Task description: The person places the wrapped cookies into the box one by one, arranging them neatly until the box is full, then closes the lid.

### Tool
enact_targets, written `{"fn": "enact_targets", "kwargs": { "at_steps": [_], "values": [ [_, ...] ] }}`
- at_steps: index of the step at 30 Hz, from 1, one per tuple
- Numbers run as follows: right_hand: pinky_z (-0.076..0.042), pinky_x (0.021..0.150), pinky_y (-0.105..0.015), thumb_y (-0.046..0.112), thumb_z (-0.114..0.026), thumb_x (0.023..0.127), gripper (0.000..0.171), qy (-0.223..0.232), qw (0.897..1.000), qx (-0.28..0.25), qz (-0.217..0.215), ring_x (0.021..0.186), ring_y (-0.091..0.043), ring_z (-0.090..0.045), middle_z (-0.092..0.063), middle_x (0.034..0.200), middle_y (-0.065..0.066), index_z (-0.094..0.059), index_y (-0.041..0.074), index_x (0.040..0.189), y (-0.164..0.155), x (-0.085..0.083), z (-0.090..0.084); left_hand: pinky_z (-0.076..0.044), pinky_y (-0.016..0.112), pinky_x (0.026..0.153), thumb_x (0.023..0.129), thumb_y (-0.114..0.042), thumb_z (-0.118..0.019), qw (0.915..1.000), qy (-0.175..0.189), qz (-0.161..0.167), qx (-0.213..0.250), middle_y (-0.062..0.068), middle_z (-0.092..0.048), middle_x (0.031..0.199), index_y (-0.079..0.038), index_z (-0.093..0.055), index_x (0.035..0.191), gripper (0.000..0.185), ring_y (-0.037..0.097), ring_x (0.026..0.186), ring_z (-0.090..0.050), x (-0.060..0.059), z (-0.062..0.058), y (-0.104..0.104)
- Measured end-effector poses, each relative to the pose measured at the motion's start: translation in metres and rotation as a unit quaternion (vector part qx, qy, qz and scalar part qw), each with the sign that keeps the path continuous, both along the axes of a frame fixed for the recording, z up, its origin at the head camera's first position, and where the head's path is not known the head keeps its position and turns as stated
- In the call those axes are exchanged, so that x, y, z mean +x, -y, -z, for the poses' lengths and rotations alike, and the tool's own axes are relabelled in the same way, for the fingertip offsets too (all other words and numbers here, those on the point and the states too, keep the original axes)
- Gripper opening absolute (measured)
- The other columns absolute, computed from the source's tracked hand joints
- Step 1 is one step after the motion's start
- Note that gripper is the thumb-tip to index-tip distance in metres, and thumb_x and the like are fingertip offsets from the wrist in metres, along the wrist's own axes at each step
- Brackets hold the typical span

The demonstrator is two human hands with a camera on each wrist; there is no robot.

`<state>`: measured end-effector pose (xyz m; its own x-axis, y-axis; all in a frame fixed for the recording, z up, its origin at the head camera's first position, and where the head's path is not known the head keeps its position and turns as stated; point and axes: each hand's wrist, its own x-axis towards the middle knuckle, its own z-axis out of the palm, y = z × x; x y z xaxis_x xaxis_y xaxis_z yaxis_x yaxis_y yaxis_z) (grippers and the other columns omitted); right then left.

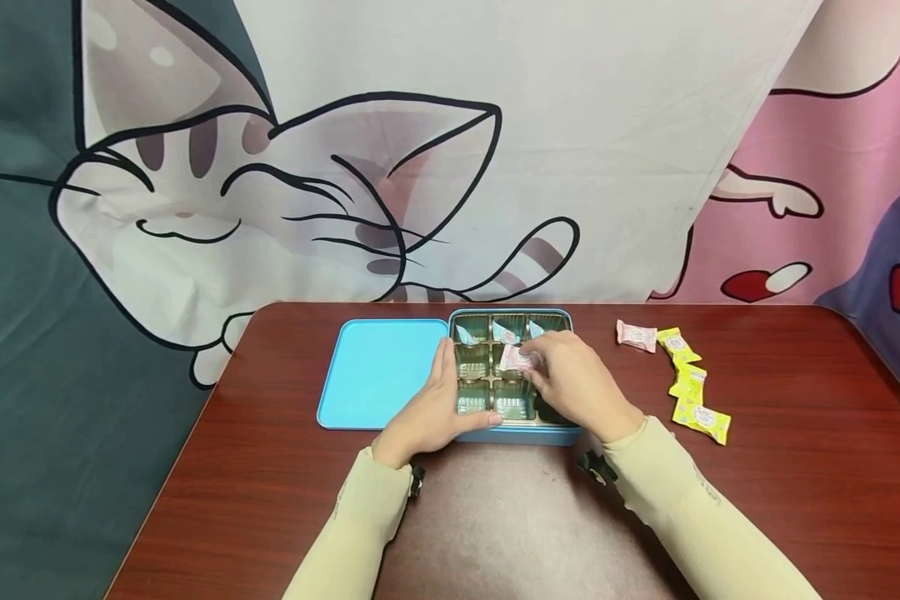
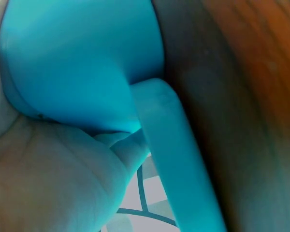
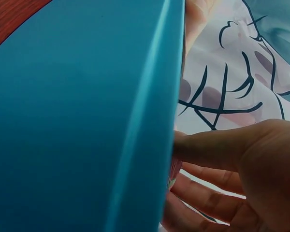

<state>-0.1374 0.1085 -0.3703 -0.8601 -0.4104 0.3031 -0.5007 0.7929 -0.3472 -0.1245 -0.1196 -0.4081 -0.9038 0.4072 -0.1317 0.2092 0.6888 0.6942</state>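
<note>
A blue tin [image 1: 521, 435] stands unlidded on the table, its gold inner tray split into several compartments. My right hand [image 1: 581, 379] pinches a pink-wrapped candy [image 1: 515, 359] between thumb and fingers over the middle compartment. In the right wrist view, the tin's wall hides most of that candy. Blue-wrapped candies [image 1: 505, 333] sit in the back row. My left hand [image 1: 431, 408] lies against the tin's front left corner, fingers straight along its left side and thumb across the front rim. In the left wrist view, the palm [image 2: 63, 169] is close against the tin's wall.
Left of the tin lies its flat blue lid [image 1: 378, 375], next to my left fingers. To the right, a pink-wrapped candy [image 1: 636, 336] and several yellow-wrapped candies [image 1: 701, 419] lie in a loose line on the brown table [image 1: 795, 483]. A cat-print cloth [image 1: 607, 167] hangs behind.
</note>
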Motion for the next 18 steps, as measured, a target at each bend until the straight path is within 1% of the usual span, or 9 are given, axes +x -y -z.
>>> {"fn": "enact_targets", "kwargs": {
  "at_steps": [5,10,15,18],
  "values": [
    [-0.052,0.078,-0.041,0.004,-0.079,0.085,0.017,-0.008,1.0,0.008,-0.012,0.089,-0.026,-0.061,-0.069,0.086,-0.004,-0.075,0.002,0.101,0.004,-0.003,0.001,-0.029,0.045,0.116,0.086,-0.059,-0.073,1.0,-0.004,0.001,0.001,0.017,0.021,0.165,-0.005,0.018,0.158,0.127,0.027,0.152,-0.001,0.0,0.001,0.0],
    [-0.053,0.081,-0.042,0.001,-0.076,0.082,0.018,-0.024,0.999,0.013,-0.026,0.09,-0.029,-0.063,-0.069,0.084,-0.006,-0.075,0.0,0.1,0.006,-0.005,0.001,-0.028,0.044,0.117,0.086,-0.059,-0.072,1.0,-0.006,0.001,-0.001,0.017,0.02,0.165,-0.005,0.018,0.158,0.127,0.026,0.152,0.002,-0.001,0.002,0.0],
    [-0.052,0.087,-0.044,-0.002,-0.072,0.081,0.019,-0.019,0.999,0.019,-0.03,0.096,-0.032,-0.062,-0.068,0.085,-0.007,-0.075,0.0,0.1,0.009,-0.005,0.0,-0.026,0.045,0.118,0.086,-0.058,-0.073,1.0,-0.009,0.002,0.002,0.019,0.019,0.165,-0.003,0.017,0.158,0.127,0.026,0.152,0.004,-0.002,0.002,0.0],
    [-0.051,0.09,-0.044,-0.002,-0.07,0.081,0.02,-0.015,0.999,0.022,-0.034,0.098,-0.033,-0.062,-0.069,0.09,-0.009,-0.075,0.0,0.1,0.012,-0.005,0.001,-0.026,0.045,0.118,0.087,-0.056,-0.074,0.9999,-0.011,0.004,0.004,0.02,0.019,0.165,-0.002,0.016,0.158,0.127,0.027,0.152,0.005,-0.001,0.002,0.0]
  ]
}}
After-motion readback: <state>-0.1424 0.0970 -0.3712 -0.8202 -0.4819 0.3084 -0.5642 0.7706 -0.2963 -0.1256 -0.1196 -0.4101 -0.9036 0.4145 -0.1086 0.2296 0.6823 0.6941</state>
